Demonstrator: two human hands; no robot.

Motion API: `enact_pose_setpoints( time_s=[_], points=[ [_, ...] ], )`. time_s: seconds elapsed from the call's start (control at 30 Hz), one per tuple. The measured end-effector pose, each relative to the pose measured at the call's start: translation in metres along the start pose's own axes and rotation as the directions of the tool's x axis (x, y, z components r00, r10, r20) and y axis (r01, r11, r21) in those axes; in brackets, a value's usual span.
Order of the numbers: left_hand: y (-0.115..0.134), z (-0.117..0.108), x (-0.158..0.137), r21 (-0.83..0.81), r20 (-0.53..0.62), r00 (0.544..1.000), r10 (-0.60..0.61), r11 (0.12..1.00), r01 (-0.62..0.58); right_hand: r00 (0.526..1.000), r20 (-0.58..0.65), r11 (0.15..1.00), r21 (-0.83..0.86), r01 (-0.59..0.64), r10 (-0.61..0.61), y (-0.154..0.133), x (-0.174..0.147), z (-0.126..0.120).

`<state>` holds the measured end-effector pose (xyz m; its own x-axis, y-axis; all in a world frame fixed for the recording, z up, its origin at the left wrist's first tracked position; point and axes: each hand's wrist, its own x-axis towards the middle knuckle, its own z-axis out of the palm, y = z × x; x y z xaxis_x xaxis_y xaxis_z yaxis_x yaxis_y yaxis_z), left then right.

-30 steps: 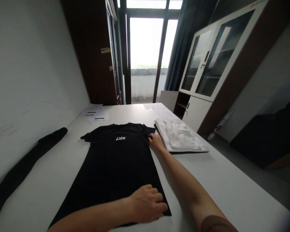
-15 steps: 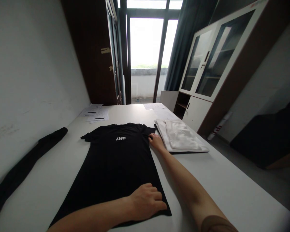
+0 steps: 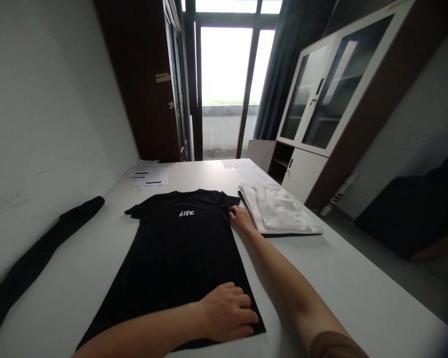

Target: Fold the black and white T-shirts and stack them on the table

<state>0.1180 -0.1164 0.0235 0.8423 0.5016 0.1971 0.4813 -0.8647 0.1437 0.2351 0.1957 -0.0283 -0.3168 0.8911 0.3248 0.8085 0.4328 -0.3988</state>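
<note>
A black T-shirt (image 3: 182,258) lies spread flat on the white table (image 3: 343,293), its collar toward the window and small white lettering below the collar. At the hem's right corner, my left hand (image 3: 229,312) rests on the fabric with curled fingers closed at the edge. My right hand (image 3: 242,219) reaches farther out and pinches the shirt's right side just under the sleeve. The fingertips of both hands are partly hidden against the dark cloth.
Right of the shirt lies a stack of folded white garments in clear bags (image 3: 283,211), with something black beneath. Printed papers (image 3: 149,174) lie at the far left. A long dark cloth (image 3: 45,253) runs along the wall. Cabinets (image 3: 328,94) stand on the right.
My left hand's fingers have shifted slightly at the hem corner, and more of the lower fingers shows now. My right hand and the shirt's upper part stay in place.
</note>
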Motion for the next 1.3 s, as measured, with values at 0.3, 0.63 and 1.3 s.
enact_pose_setpoints(
  time_s=[0.3, 0.63, 1.3],
  points=[
    [-0.0002, -0.0021, 0.0003, -0.005, 0.017, 1.000, 0.019, 1.000, -0.019, 1.000, -0.009, 1.000, -0.001, -0.001, 0.001, 0.0036, 0.0012, 0.0032],
    [0.0013, -0.0016, 0.0019, 0.106, 0.027, 1.000, 0.005, 0.994, -0.008, 1.000, 0.005, 1.000, 0.003, -0.003, 0.003, 0.0029, 0.0018, 0.0023],
    [0.0007, -0.0015, 0.0019, 0.100, 0.009, 0.995, -0.095, 0.991, 0.094, 1.000, 0.004, 1.000, 0.000, -0.019, 0.019, 0.0018, 0.0009, 0.0014]
  ],
)
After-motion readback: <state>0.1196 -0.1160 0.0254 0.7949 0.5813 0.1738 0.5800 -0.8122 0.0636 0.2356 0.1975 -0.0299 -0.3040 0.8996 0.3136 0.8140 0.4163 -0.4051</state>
